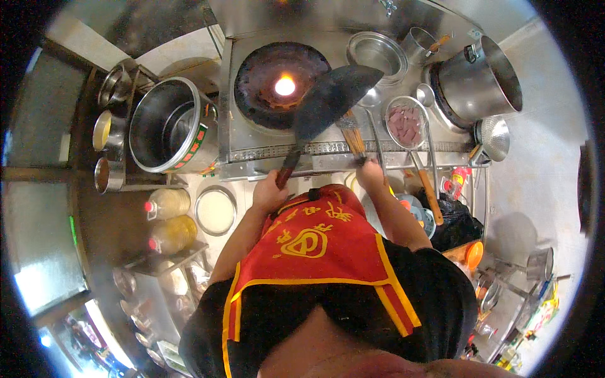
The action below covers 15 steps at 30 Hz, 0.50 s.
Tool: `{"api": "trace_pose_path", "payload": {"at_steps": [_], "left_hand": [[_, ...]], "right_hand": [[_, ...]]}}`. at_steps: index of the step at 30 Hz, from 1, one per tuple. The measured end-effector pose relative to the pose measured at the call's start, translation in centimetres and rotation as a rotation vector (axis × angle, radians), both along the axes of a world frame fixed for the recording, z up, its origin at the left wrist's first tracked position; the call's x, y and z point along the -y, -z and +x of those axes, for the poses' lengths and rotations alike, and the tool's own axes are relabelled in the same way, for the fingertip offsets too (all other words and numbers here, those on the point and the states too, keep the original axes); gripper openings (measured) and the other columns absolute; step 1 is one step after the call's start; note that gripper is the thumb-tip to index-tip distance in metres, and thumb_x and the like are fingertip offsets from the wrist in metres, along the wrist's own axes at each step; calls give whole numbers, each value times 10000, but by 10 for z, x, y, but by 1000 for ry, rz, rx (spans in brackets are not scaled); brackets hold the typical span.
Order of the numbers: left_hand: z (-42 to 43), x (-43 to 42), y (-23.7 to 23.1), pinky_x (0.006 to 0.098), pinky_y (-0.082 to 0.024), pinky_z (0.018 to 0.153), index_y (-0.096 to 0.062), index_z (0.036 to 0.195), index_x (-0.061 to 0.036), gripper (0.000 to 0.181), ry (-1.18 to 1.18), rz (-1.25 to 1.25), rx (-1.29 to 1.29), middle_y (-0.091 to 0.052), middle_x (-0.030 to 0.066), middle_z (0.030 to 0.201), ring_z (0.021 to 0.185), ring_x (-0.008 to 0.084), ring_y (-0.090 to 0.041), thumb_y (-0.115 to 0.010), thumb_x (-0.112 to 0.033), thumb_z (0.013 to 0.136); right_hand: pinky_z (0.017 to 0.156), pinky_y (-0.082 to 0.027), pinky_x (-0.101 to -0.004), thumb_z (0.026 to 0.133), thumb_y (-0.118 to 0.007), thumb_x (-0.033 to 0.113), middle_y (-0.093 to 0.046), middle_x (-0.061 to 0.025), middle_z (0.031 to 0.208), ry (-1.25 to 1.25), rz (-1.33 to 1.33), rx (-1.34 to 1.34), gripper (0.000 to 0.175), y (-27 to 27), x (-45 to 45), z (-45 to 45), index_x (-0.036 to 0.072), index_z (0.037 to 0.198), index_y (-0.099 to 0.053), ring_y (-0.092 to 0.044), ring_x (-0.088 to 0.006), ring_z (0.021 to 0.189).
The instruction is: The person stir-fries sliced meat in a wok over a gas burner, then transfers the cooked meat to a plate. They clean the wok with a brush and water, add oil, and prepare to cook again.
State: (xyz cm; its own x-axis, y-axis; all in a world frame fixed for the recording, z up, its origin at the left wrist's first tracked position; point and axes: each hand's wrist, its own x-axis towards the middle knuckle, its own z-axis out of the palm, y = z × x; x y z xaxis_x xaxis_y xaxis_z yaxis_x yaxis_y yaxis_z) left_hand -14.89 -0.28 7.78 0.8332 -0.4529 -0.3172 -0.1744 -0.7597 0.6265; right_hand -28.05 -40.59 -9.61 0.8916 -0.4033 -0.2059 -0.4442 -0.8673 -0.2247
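My left hand [271, 193] grips the handle of a dark wok [331, 99]. The wok is lifted and tilted over the stove, hiding the right part of the burner [255, 71], where a bright flame [285, 86] burns. In my right hand [370, 176] is a bamboo wok brush [353, 137], its far end close under the wok's lower edge. Whether the brush touches the wok I cannot tell. Just right of the brush, a metal ladle [372, 101] rests on the stove, beside a wire strainer [406, 124] holding pinkish cut pieces.
A tall stockpot [477, 82] stands on the right of the steel stove [264, 163], with a metal basin [378, 54] behind the ladle. To the left is a large steel drum [165, 125]. Oil jugs [171, 204] and a pot of pale contents [216, 211] sit lower left.
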Motion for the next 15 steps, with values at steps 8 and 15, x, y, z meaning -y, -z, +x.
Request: {"api": "trace_pose_path", "payload": {"at_steps": [8,15], "left_hand": [[35,-62,61,412,-582,731,-637,1094,-10,349,-21,-395,-218,-734,174,889,764,330,-717,-771,-198,832],[71,-40,40,338,-434,442,-566,975,-56,165,-171,-768,-759,-600,63,684,468,175,-543,-703,-60,884]], "right_hand": [[938,-582,-549,986,-628,376,-732,-304,1127,259,34,107,481,-117,-80,-8,-11,1268,-672,-711,-484,1050],[987,-577,-528,942,-611,238,-705,-311,1194,427,-82,50,442,-123,-58,-29,-21,1296,-671,-708,-456,1095]]}}
